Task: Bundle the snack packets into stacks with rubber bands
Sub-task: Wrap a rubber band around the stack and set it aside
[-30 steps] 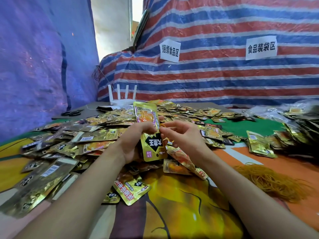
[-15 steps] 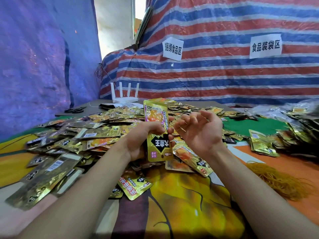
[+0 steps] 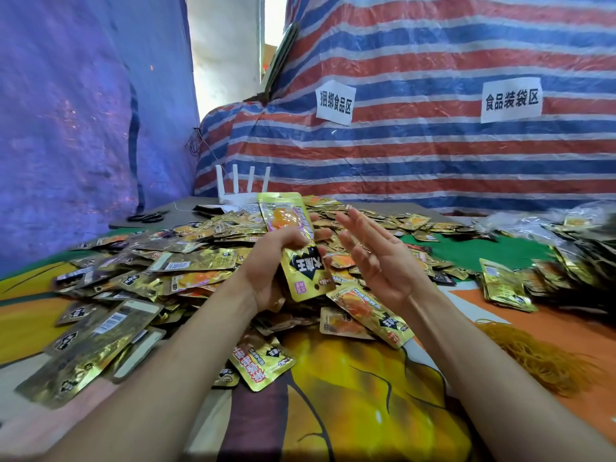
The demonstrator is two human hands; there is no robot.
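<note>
My left hand (image 3: 270,261) grips a stack of gold snack packets (image 3: 298,248), held upright above the table with the printed face toward me. Just to its right, my right hand (image 3: 376,258) is spread open, palm turned left toward the stack, fingers straight and holding nothing. A thin rubber band seems to lie across its fingers, though I cannot tell for sure. A large heap of loose gold packets (image 3: 160,271) covers the table on the left and behind my hands. A tangle of tan rubber bands (image 3: 536,358) lies at the right.
Bundled packets (image 3: 503,285) sit at the right beside a darker pile (image 3: 580,261). Black scissors (image 3: 148,216) and a white router (image 3: 241,191) stand at the back left. Striped tarpaulin (image 3: 433,151) walls the rear; blue tarpaulin (image 3: 66,128) walls the left.
My right hand has let go near the stack, turned palm-up and then spread flat beside it. The left hand raised the stack slightly.
</note>
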